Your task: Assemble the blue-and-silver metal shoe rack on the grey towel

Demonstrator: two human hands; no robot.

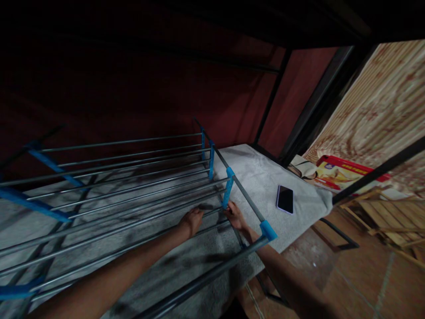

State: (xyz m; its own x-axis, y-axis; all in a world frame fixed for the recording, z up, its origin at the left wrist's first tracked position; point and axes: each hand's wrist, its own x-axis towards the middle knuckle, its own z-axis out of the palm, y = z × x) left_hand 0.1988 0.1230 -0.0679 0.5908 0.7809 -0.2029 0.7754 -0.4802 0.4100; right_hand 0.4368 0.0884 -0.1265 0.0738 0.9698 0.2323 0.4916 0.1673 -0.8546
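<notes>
Rack (pixel 116 216) lengthwise left-to-right; hands (pixel 191 221) (pixel 234 215) curled, right on blue connector (pixel 228 192), left's hold unclear

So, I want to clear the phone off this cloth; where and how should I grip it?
Pinch the phone by its two long edges, probably from above and the right: it lies flat, dark face up, on the cloth, with the rack standing to its left.
</notes>
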